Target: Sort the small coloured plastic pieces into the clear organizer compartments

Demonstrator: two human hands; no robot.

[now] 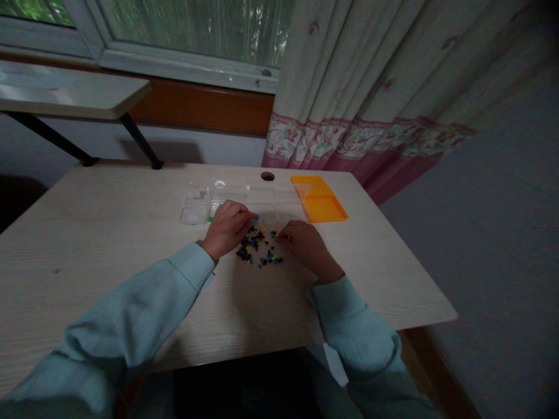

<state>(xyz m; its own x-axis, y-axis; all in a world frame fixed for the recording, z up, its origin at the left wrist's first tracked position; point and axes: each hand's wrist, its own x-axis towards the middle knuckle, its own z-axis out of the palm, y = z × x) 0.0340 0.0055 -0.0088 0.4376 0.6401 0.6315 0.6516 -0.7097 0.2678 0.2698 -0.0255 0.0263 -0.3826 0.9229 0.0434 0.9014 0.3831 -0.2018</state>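
A loose pile of tiny building bricks (250, 243), dark, blue and yellow, lies on the table between my hands. My left hand (227, 227) is at the pile's far left side, fingertips pinched at a small blue brick (255, 220). To the right, my right hand (303, 241) has its fingers pressed together at the pile's edge; whatever they hold is too small to name. Just behind both hands sits a clear plastic compartment box (261, 201), partly covered by my left hand. A bit of green (211, 219) shows in it beside that hand.
An orange tray (325, 208) touches or overlaps the clear box's right end. Behind them the table (144, 233) has a round cable hole (268, 176). A raised shelf (74, 90) on black legs stands at the back left. A curtain (349, 116) hangs behind the right side.
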